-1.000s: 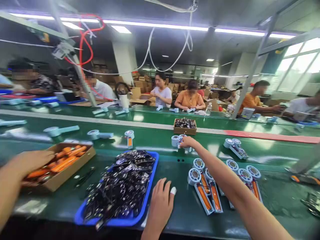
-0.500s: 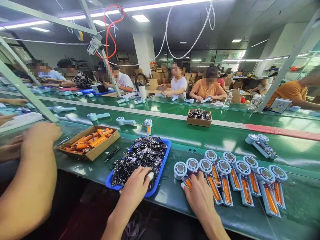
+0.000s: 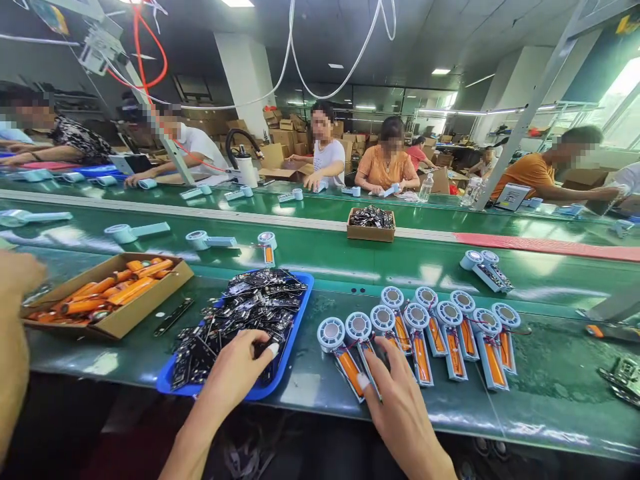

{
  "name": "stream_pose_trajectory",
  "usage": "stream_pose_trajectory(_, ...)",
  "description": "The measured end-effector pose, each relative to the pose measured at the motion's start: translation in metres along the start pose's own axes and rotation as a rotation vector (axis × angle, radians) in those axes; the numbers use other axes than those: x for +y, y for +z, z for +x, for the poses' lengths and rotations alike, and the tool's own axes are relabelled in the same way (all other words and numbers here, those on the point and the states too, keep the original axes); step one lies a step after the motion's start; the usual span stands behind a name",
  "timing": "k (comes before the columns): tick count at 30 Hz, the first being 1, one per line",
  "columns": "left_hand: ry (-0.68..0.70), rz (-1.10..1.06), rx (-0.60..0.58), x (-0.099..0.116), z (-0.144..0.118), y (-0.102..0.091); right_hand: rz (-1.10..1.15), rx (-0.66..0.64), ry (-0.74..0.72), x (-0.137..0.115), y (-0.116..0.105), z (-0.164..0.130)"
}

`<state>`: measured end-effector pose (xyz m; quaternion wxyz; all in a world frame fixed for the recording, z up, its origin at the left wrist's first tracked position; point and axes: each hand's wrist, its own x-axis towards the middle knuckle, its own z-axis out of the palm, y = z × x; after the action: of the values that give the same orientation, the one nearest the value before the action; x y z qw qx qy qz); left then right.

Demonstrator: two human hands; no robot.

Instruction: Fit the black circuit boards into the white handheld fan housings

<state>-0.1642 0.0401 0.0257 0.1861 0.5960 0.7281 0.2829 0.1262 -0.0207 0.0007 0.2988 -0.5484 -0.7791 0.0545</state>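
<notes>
My left hand (image 3: pixel 237 367) is over a blue tray (image 3: pixel 299 333) heaped with black circuit boards (image 3: pixel 260 300). Its fingers curl down into the boards, thumb near the index finger, closed on a board that is mostly hidden. My right hand (image 3: pixel 400 393) reaches over a group of light-blue fan housings (image 3: pixel 358 327) with round heads and orange batteries in their open handles. Thumb and fingers straddle the handle of one housing near the left end of the group. A white cover sits on each thumb.
A cardboard box of orange batteries (image 3: pixel 120 290) stands left of the tray, beside a single board (image 3: pixel 173 317). Further housings lie on the green conveyor (image 3: pixel 310 250), with a small box of dark parts (image 3: pixel 371 230) behind. Another person's arm (image 3: pixel 13 333) enters from the left.
The view has swung right, so the things sit further left in it. My left hand stays in the boards with fingers more curled; my right hand remains at the housings. The neighbour's arm shifts left.
</notes>
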Motion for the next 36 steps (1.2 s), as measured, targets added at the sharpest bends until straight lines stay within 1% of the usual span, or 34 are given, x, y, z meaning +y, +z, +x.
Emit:
stream_pose_trajectory(1,-0.022,-0.043,0.016,0.000,0.001,-0.003,0.002,0.036,-0.019,-0.006,0.000,0.003)
stream_pose_trajectory(2,-0.040,-0.089,0.032,0.000,0.002,-0.004,0.005,0.045,-0.038,-0.013,0.003,0.008)
stream_pose_trajectory(4,-0.060,-0.193,0.073,0.002,0.002,-0.005,-0.020,0.009,-0.060,-0.025,0.014,0.019)
stream_pose_trajectory(6,-0.067,-0.301,0.133,0.004,0.001,-0.004,-0.103,-0.025,-0.037,-0.033,0.031,0.032)
stream_pose_trajectory(8,-0.084,-0.400,0.209,0.006,-0.002,-0.001,-0.177,-0.023,-0.002,-0.036,0.048,0.041)
stream_pose_trajectory(10,-0.112,-0.492,0.286,0.007,-0.008,0.002,-0.199,-0.014,0.000,-0.036,0.058,0.045)
stream_pose_trajectory(13,-0.151,-0.603,0.357,0.012,-0.020,0.006,-0.129,-0.011,-0.049,-0.033,0.057,0.043)
stream_pose_trajectory(15,-0.197,-0.753,0.333,0.018,-0.030,0.008,-0.036,-0.010,-0.083,-0.032,0.051,0.040)
stream_pose_trajectory(19,-0.350,-1.127,0.210,0.029,-0.055,0.019,0.112,-0.001,-0.092,-0.030,0.041,0.037)
stream_pose_trajectory(22,-0.403,-1.223,0.102,0.029,-0.075,0.032,0.122,-0.015,-0.124,-0.029,0.040,0.034)
stream_pose_trajectory(24,-0.412,-1.228,0.045,0.027,-0.085,0.042,0.120,-0.035,-0.171,-0.029,0.039,0.032)
stream_pose_trajectory(27,-0.398,-1.118,-0.011,0.023,-0.096,0.055,0.167,-0.072,-0.188,-0.029,0.038,0.030)
stream_pose_trajectory(31,-0.298,-0.921,-0.102,0.022,-0.101,0.066,0.302,-0.100,-0.162,-0.029,0.033,0.030)
stream_pose_trajectory(33,-0.267,-0.864,-0.126,0.022,-0.101,0.071,0.348,-0.134,-0.196,-0.030,0.030,0.031)
stream_pose_trajectory(36,-0.294,-0.865,-0.114,0.024,-0.101,0.077,0.402,-0.192,-0.262,-0.031,0.027,0.033)
